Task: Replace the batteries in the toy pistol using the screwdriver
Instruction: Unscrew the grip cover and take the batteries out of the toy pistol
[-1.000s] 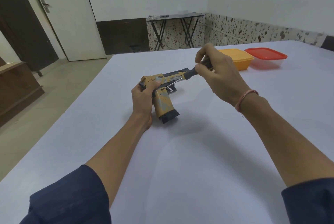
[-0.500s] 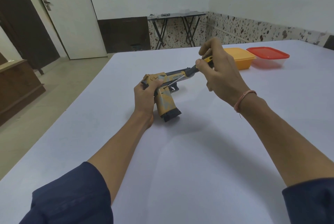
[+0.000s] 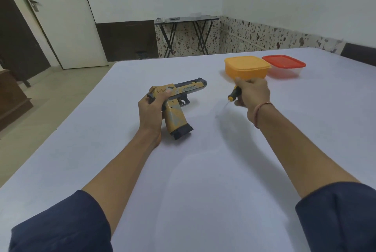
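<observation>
The screwdriver has come off the pistol and swung out to the right.

The left hand (image 3: 151, 109) grips the tan-and-black plastic toy pistol (image 3: 177, 116) at its rear, butt down toward the white-covered bench (image 3: 203, 170). The right hand (image 3: 253, 93), now well apart from it, clasps the yellow-and-black-handled screwdriver (image 3: 235, 94), its tip angled down. Just beyond that hand sit an orange lidded plastic box (image 3: 247, 67) and a red-lidded clear box (image 3: 283, 62). Bare bench lies between the hands and nearer.
</observation>
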